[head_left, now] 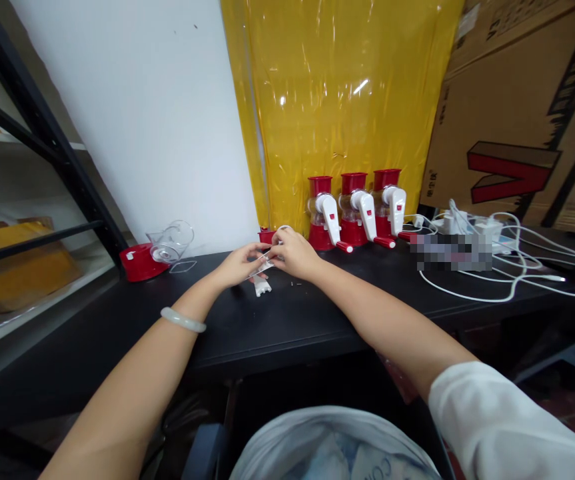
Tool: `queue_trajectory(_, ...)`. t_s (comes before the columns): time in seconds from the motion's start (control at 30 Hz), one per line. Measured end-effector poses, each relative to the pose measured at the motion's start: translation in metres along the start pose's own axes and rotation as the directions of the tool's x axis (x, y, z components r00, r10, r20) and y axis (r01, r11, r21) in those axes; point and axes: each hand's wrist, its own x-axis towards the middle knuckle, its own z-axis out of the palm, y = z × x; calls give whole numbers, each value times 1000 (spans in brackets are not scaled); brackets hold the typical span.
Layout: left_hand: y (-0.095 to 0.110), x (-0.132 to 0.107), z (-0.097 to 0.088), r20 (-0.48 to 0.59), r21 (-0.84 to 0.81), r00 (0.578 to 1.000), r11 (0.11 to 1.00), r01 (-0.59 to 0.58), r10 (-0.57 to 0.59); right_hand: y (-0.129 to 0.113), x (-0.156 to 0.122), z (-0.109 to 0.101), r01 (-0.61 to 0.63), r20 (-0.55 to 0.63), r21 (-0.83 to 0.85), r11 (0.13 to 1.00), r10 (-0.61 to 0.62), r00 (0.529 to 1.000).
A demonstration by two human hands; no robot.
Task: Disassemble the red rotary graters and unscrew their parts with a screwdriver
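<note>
My left hand (240,265) and my right hand (294,255) meet over the black tabletop, fingertips closed on a small white and clear part (263,266) between them. Its exact kind is hard to make out behind the fingers. Just below lies a white plastic piece (262,287) with a notched end. Two tiny thin bits (296,284) rest to its right. A red part (267,237) shows partly behind my hands. Left of them, a red base (143,262) stands beside a clear plastic housing (170,245), with a thin clear ring (183,266) lying by it.
Three red rotary graters (354,213) with white cranks stand against the yellow-wrapped board (337,100). White cables (497,287) and plugs sprawl at right before a large carton (512,120). A black-framed shelf (52,147) borders the left. Below the table edge (287,357) sits a lined bin (332,417).
</note>
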Motion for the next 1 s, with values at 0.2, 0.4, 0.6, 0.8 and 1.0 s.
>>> queue_trajectory(0.2,-3,2,-1,19,12,1000,1000,0,0,-3,0,-1,8,11,-14,1000,-8,1000)
queue_trajectory(0.4,-3,2,-1,6,32,1000,999,14,-14,-6,0,0,5,41,-75,997,-2,999)
queue_trajectory(0.6,-1,1,1,-17,48,1000,999,22,-21,-9,1,1,4,64,-121,993,3,998)
queue_trajectory(0.8,-1,1,0,-23,64,999,998,23,-21,-12,1,1,-5,65,-135,991,14,998)
queue_trajectory(1.0,-3,2,0,-57,134,998,991,29,-22,-15,3,-4,-42,50,-58,997,45,998)
